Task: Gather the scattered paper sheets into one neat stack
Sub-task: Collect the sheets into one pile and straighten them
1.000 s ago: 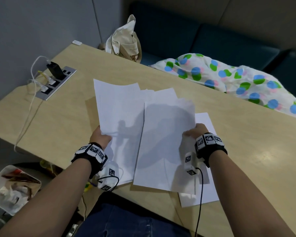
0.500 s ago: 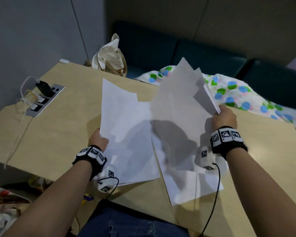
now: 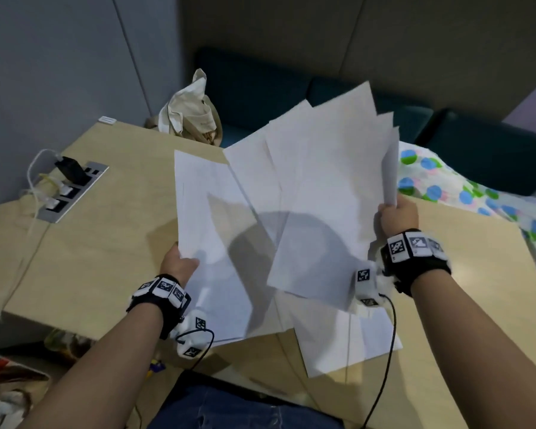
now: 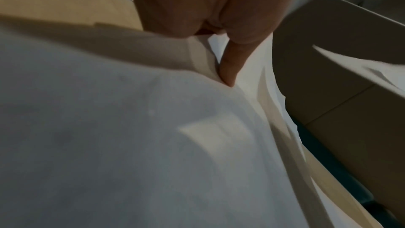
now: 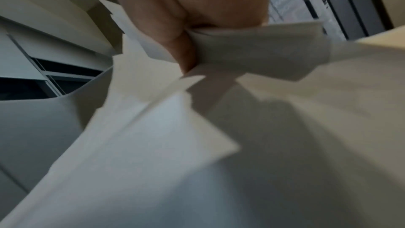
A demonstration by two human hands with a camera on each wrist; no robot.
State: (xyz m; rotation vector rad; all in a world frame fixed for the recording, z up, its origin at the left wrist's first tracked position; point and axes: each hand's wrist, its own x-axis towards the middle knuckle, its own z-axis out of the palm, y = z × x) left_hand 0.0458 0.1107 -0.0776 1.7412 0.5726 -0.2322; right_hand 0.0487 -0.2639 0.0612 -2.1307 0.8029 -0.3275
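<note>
No words, brands or numbers can be read in any view. The paper sheets show blank white faces. The only signs are black-and-white square code patterns on the white blocks of the wrist bands, not readable as text. A faint print on the cloth bag at the far edge of the worktop is too small to make out.
</note>
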